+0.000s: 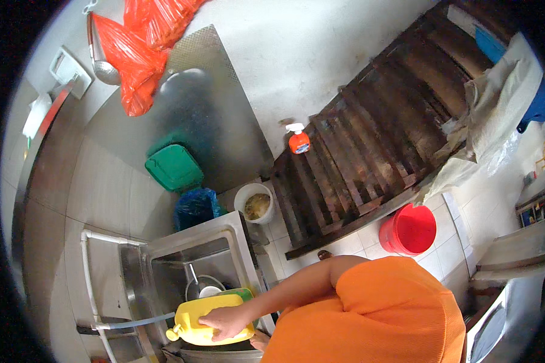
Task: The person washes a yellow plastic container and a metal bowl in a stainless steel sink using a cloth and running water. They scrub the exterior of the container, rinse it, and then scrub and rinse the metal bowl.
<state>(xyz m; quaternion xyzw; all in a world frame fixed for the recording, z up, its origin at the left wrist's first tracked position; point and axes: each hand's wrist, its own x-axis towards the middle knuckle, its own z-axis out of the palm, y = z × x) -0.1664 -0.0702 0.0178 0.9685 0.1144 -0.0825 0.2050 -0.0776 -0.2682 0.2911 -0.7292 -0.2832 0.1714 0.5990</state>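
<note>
Head view: a dark wooden staircase (369, 151) fills the upper right, with a grey metal sheet (218, 103) against the wall beside it. Lower left is a steel sink (243, 239), a round pot (189, 289) inside it. Orange-red plastic bags (140, 72) hang at the top left. At the sink's near side is a yellow jug (191, 311), tilted over, its neck end pointing left; whether it touches the sink is unclear. A red bucket (408, 230) stands on the tiles beside the stairs, and a green lid (174, 168) rises behind a blue bin liner (195, 207). Near that stands a smaller white bucket (257, 206). The right hand (227, 320) grips the jug from above. An orange spray bottle (299, 143) sits by the stairs. Smallest, the left hand (260, 341) shows partly near the jug's base; its grip cannot be told.
</note>
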